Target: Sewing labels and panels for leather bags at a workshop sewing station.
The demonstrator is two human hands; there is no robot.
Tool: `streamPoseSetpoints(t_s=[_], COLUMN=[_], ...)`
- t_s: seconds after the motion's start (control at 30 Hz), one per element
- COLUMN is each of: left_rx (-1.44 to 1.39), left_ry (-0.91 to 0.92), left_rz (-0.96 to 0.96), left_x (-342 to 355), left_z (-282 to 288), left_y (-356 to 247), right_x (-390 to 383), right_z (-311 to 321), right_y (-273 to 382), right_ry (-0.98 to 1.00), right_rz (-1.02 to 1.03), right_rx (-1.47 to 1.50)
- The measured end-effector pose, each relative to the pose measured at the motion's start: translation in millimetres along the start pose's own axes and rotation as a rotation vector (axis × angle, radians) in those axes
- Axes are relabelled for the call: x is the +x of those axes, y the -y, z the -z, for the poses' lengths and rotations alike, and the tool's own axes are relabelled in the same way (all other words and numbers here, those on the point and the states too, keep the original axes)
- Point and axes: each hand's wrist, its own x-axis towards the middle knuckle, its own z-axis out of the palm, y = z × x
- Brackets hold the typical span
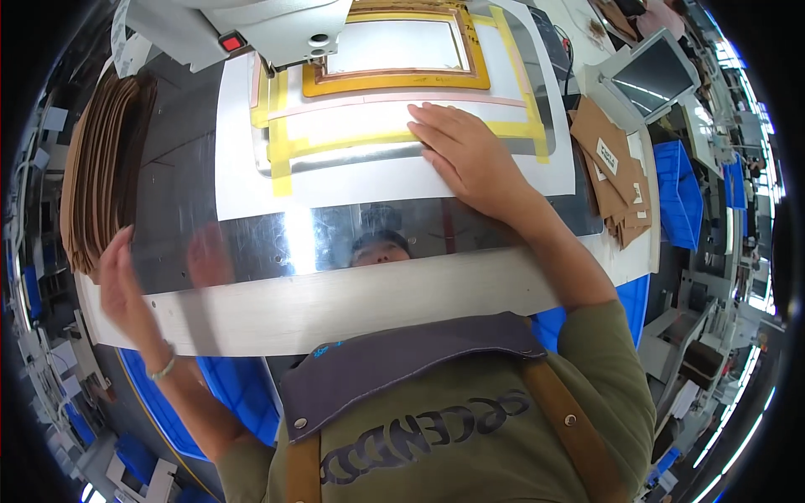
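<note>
My right hand (474,159) lies flat, fingers stretched out, on a template edged with yellow tape (352,144) over a white sheet (243,184). Just beyond its fingertips is a yellow rectangular frame (398,83) around a pale, shiny panel (394,46). My left hand (127,293) is at the table's left front, its fingers extended and slightly blurred. It is beside the near end of a row of folded brown pieces (105,168) standing on edge. I see nothing held in it; whether its fingertips touch the pieces I cannot tell.
A white machine head (226,33) with a red switch overhangs the far left of the shiny metal plate (184,168). Flat brown pieces with white labels (608,155) lie at the right, near a screen (658,80). Blue bins (677,193) stand beside and below the table.
</note>
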Motion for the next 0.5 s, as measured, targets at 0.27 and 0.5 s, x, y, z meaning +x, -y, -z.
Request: streamPoseSetpoints(t_s=[0.27,0.5], left_rx=[0.005,-0.064], left_ry=[0.540,0.662], left_rz=[-0.408,-0.321], left_x=[32.3,40.3], left_z=[-166.3,-194.9], left_y=[-76.7,-57.8], right_x=[-3.7,-0.3], right_z=[-0.1,-0.2], right_y=[10.5,9.7], right_ry=[0.006,-0.030], right_rz=[0.031,0.019], right_rx=[-0.001,0.032])
